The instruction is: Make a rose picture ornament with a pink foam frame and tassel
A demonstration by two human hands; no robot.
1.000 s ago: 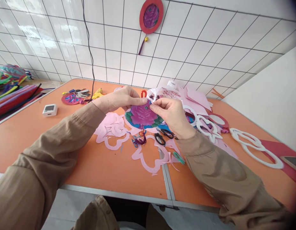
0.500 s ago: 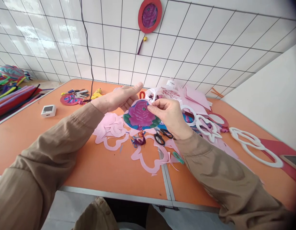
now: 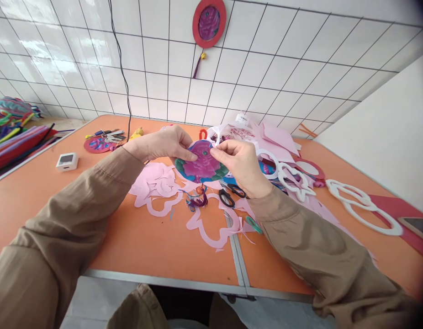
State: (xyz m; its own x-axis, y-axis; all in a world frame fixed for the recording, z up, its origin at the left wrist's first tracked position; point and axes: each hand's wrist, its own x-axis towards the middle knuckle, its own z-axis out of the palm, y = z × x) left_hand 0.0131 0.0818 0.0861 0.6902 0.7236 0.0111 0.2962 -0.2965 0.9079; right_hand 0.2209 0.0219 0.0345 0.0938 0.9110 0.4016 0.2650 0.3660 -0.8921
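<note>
Pinching a round flower disc (image 3: 203,169) by its edge, seen from the worn camera, is the right hand (image 3: 245,164), its thumb and index finger clamped together at the disc's one to two o'clock. The left hand (image 3: 168,145) grips the disc from ten o'clock: its thumb presses on the purple petals, and the other fingers are mostly hidden behind. The disc itself sits near the middle of the view, tilted, in front of the cluttered far part of the orange table (image 3: 143,246).

Taking the disc as the clock's centre, a purple tassel (image 3: 199,201) shows at six o'clock, just below its lower edge. Black-handled scissors (image 3: 232,199) are between four and five, near the right hand, and a green cord (image 3: 253,225) lies farther out that way. Pink paper scraps (image 3: 155,180) pile up at eight. A small white box (image 3: 67,162) sits at nine, well apart. White rings (image 3: 348,194) overlap between three and four. At twelve, a red-framed flower hanging (image 3: 209,23) is on the tiled wall (image 3: 156,59).
</note>
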